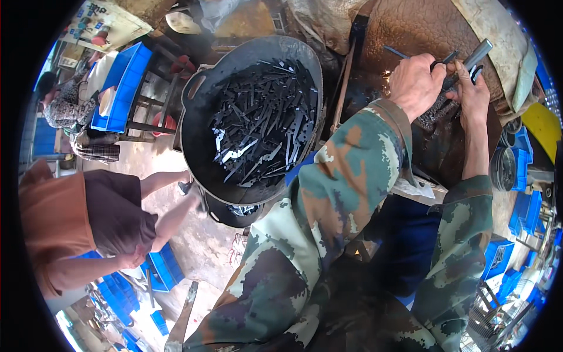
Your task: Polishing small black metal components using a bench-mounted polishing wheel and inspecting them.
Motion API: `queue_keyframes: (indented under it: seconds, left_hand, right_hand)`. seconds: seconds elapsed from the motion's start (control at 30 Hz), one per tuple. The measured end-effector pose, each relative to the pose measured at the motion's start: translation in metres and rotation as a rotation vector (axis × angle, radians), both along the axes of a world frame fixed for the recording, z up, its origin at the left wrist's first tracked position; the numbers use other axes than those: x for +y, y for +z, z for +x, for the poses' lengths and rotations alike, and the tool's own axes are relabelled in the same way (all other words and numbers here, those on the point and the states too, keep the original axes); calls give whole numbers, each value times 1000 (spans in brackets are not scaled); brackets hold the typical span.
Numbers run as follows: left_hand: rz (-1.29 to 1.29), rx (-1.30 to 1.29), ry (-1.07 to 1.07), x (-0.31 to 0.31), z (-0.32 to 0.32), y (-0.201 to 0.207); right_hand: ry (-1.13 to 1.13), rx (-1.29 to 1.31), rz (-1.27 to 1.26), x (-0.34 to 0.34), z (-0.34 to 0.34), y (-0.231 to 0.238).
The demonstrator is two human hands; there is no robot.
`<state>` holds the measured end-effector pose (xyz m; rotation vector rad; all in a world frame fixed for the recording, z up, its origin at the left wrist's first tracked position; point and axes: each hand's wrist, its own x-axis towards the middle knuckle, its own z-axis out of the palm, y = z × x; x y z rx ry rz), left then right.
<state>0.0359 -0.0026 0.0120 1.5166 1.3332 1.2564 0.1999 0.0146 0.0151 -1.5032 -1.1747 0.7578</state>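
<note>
Head view, left hand [415, 85] curled around a slim dark piece [450, 57] over the brown work surface [404, 29], right hand [474, 97] bent close beside a grey metal bar [478, 54], its hold impossible to tell, wide dark basin [195, 138] of flat black pieces [255, 114] leftward.

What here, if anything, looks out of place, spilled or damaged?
One oddity: bright orange specks beside the bare left hand, resembling sparks, though they could be glints. Nothing else clearly stands out; the dark pieces lie jumbled but inside the tub.
</note>
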Motion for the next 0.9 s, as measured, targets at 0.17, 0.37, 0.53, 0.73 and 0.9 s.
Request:
queue_keyframes:
  seconds: [0.17,0.37,0.53,0.73,0.9]
  left_hand:
    - [-11,-27,-18,-1,-3,3]
    - [-13,-40,-25,0,-1,2]
    - [1,-26,-30,1,0,-3]
    - [-30,-35,-28,-1,3,-2]
    - [-69,-110,-51,-3,1,2]
  right_hand:
    - [3,-30,-4,3,1,-2]
    - [-4,-36,-3,6,5,-3]
    - [-6,-37,-8,6,4,-4]
    - [1,-51,-24,7,10,-6]
    - [33,-71,-39,9,15,-6]
